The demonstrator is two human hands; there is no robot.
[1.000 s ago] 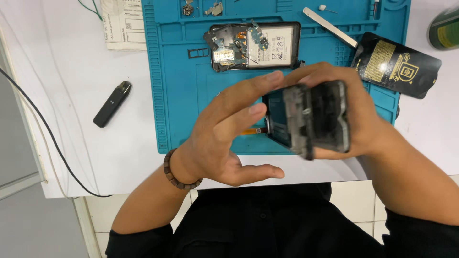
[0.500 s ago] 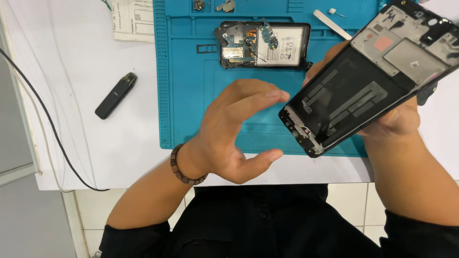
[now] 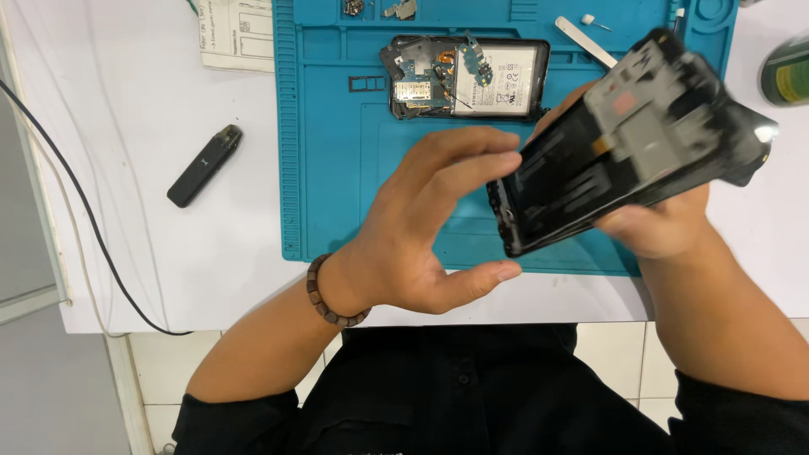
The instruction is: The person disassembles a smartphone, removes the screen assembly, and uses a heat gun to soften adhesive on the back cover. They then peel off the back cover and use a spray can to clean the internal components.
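phone frame held over the blue mat

the right hand (image 3: pixel 653 227) grips a dark phone frame with its screen assembly (image 3: pixel 628 147), fingers wrapped beneath it, holding it tilted above the right part of the blue work mat (image 3: pixel 337 168). the frame's inner side faces up, showing grey metal plates and a small reddish patch; its upper end is blurred.

the left hand (image 3: pixel 430 227) sits just left of the frame's lower end, over the mat's near edge. it is open and curved, fingers spread above and thumb below with a wide gap between them, holding nothing. its fingertips (image 3: pixel 506 160) are right by the frame's lower corner; whether they touch it cannot be told. a beaded bracelet (image 3: pixel 324 295) circles that wrist.

on the mat's far side lies an opened phone body (image 3: pixel 468 76) with bare circuit boards and a white battery. right of it on the mat rests a pale flat pry tool (image 3: pixel 586 42). left of the mat, on the white table (image 3: pixel 152 253), lie a small black stick-shaped device (image 3: pixel 205 165), a printed paper (image 3: pixel 236 34) and a black cable (image 3: pixel 76 202). a green can (image 3: pixel 785 72) stands right of the mat.
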